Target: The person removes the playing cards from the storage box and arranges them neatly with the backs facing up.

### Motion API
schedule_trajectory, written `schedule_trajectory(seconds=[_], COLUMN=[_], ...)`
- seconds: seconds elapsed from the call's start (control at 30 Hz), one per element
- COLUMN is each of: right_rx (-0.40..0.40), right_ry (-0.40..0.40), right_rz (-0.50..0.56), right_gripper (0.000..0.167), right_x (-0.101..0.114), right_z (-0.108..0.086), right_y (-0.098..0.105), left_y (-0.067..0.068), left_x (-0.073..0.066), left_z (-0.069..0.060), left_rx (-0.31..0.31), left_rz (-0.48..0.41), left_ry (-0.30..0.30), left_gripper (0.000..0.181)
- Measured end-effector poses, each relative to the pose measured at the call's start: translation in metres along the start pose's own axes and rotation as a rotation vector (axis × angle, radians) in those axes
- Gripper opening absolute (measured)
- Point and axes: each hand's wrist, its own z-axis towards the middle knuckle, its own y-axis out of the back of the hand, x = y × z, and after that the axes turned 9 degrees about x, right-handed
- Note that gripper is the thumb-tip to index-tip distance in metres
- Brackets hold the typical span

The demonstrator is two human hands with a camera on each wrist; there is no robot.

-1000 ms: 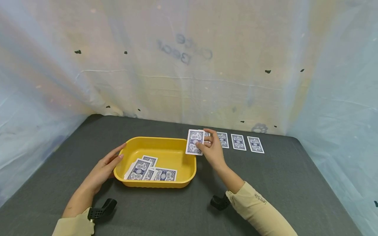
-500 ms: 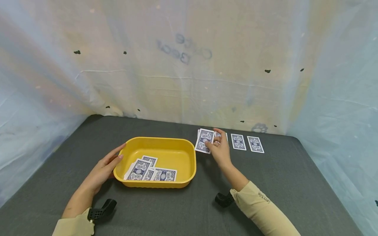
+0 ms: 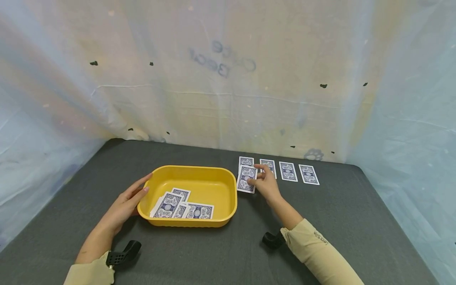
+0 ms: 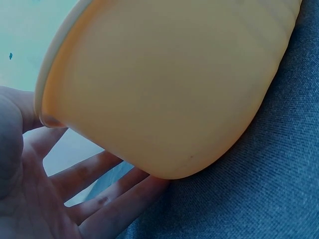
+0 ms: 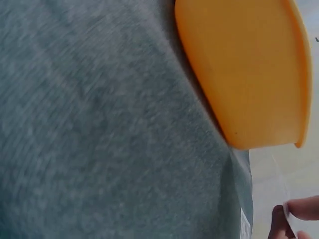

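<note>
In the head view my right hand (image 3: 268,184) pinches a blue-and-white patterned playing card (image 3: 246,181), its back showing, just right of a yellow tray (image 3: 231,174). The held card overlaps the near part of the leftmost card (image 3: 246,160) in a row; whether they touch, I cannot tell. Only the pinching fingertips (image 5: 301,208) enter the right wrist view. At the tray's left end rests my left hand (image 3: 124,206), thumb by the rim. Its fairly straight fingers (image 4: 119,201) lie against the outside wall in the left wrist view. Several face-down cards (image 3: 167,205) overlap inside the tray.
Rightward along the row lie a partly hidden card (image 3: 271,166), another card (image 3: 288,171) and the rightmost card (image 3: 309,174). Dark grey cloth covers the table (image 3: 199,257). A pale sheet (image 3: 228,118) hangs along its back edge.
My right hand has carried its card right from over the tray's edge, then slightly toward me. The row's leftmost card now shows beyond it. My left hand and the tray stay put.
</note>
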Motion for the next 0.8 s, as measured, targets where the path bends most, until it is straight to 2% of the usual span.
schedule_trajectory(seconds=[0.37,0.6,0.8], right_rx=[0.094,0.113,0.100], right_ry=[-0.015,-0.044,-0.068], right_rz=[-0.130,-0.180,-0.309], right_gripper=[0.053,0.053,0.049], right_x=[-0.010,-0.013,-0.014], right_z=[0.002,0.003,0.003], right_y=[0.004,0.005,0.003], left_y=[-0.002,-0.001,-0.002], left_x=[0.000,0.000,0.001], left_z=[0.001,0.001,0.002], left_rx=[-0.013,-0.016,-0.022], left_rz=[0.009,0.006,0.012], left_ry=[0.023,0.018,0.029], left_gripper=[0.062,0.062,0.063])
